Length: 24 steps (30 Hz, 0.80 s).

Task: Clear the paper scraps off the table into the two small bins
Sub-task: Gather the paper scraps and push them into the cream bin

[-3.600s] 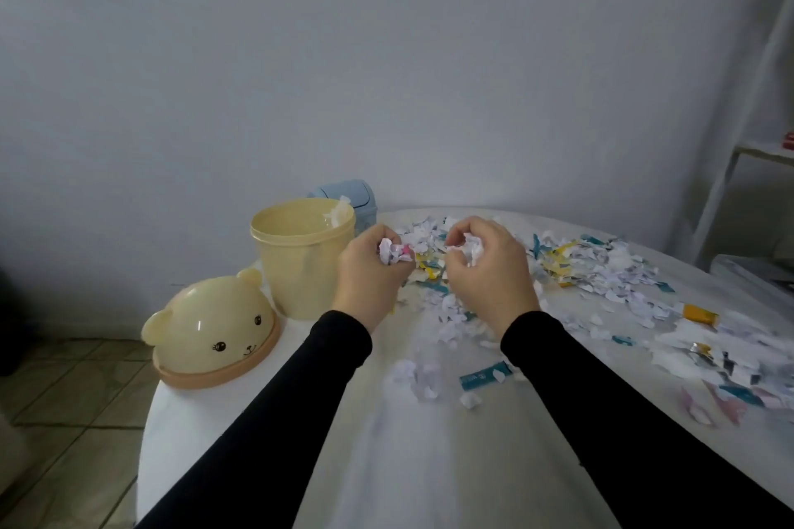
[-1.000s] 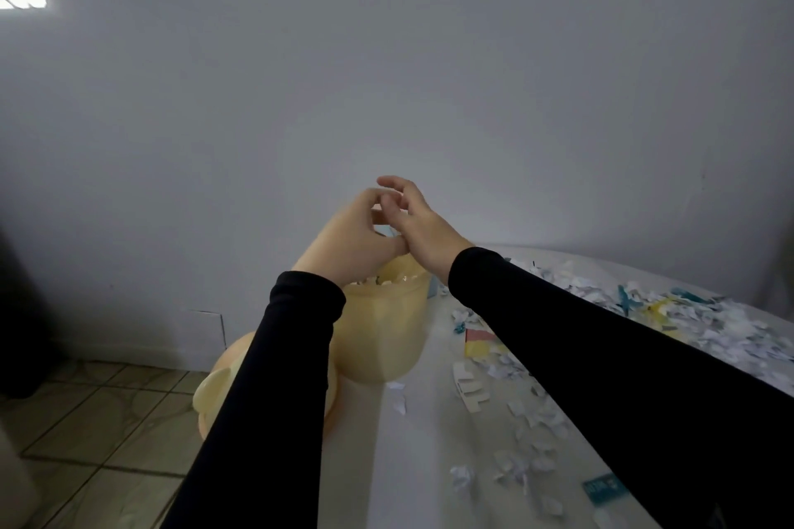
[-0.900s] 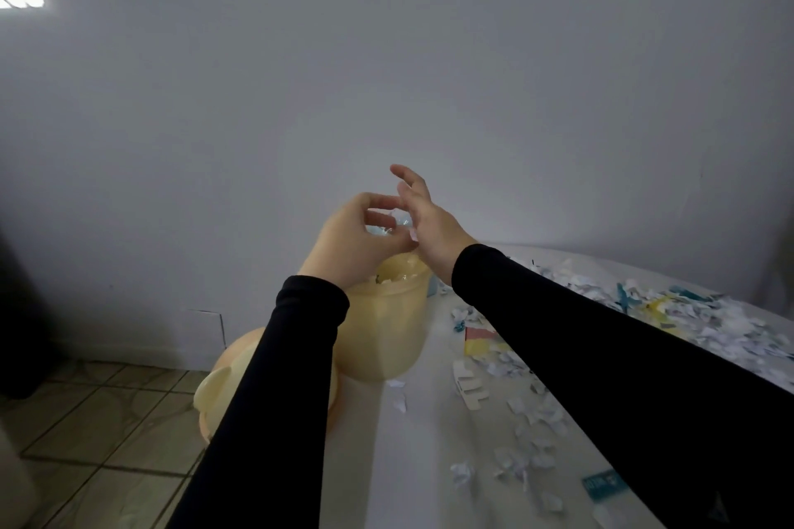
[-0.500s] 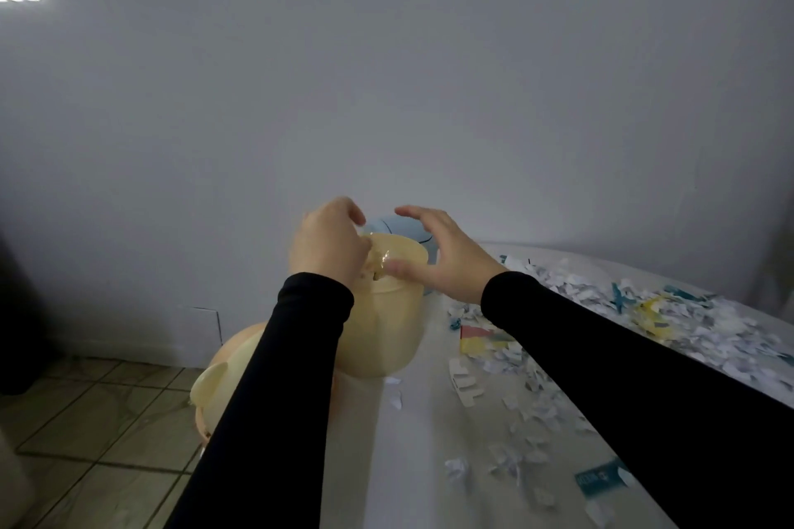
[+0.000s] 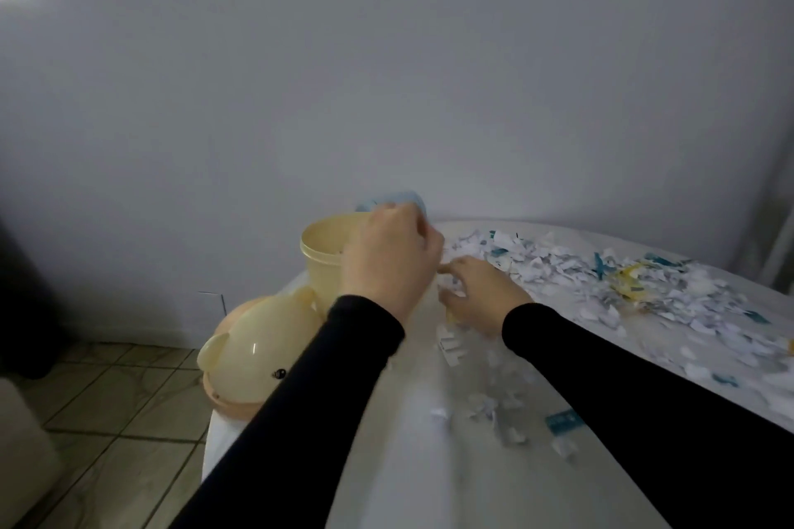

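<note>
the left hand [image 5: 389, 260] hangs in front of the yellow bin [image 5: 323, 258], knuckles toward the camera, fingers curled under; whether it holds anything cannot be told. the right hand [image 5: 483, 298] is low over the table [image 5: 412, 464], just right of the bin, its fingers bent down among a few paper scraps [image 5: 575, 271], and the blur hides whether they pinch any. the open yellow bin stands near the table's left edge, with a blue bin [image 5: 393, 198] peeking out behind it by the wall. the bear-shaped lid [image 5: 258, 350] sits at the left rim, partly overhanging toward the tiled floor [image 5: 99, 421]. most scraps spread across the right half up to the far edge; a thinner trail runs between the arms toward the near edge. bare tabletop lies between the sleeves, near the camera.
</note>
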Motion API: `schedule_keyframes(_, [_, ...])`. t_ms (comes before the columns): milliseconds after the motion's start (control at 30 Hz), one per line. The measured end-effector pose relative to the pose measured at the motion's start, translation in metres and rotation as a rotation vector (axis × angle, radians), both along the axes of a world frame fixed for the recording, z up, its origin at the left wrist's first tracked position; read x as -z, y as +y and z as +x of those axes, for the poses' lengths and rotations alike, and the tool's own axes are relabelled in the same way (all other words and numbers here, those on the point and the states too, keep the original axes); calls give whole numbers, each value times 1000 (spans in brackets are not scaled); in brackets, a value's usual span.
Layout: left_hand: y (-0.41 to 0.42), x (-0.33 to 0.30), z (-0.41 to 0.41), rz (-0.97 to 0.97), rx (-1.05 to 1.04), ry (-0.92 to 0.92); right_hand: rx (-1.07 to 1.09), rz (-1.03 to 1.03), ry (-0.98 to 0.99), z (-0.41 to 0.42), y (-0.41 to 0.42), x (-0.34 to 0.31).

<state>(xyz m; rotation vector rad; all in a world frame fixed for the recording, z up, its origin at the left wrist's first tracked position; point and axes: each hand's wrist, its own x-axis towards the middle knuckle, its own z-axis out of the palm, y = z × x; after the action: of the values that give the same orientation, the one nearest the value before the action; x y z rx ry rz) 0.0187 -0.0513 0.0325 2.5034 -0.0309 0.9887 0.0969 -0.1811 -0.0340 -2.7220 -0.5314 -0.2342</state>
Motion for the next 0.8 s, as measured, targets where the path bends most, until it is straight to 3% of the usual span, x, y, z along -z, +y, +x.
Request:
schedule_keyframes(133, [-41, 54, -10, 144, -39, 522, -37, -245, 50, -16, -12, 18])
schedule_keyframes(233, [-53, 89, -17, 122, -180, 751, -27, -195, 104, -31, -25, 23])
schedule_keyframes(333, [-49, 107, -20, 189, -205, 792, 3, -158, 93, -42, -42, 27])
schedule_keyframes(433, [-53, 113, -35, 308, -98, 700, 14, -95, 55, -58, -58, 27])
schedule_keyframes(600, [-64, 112, -61, 219, 22, 578, 149, 41, -70, -86, -81, 26])
schedule_keyframes(733, [-68, 118, -70, 232, 64, 743, 447, -21, 85, -101, -98, 42])
schedule_keyframes(800, [-72, 120, -64, 213, 89, 745, 497, -78, 189, -105, -105, 50])
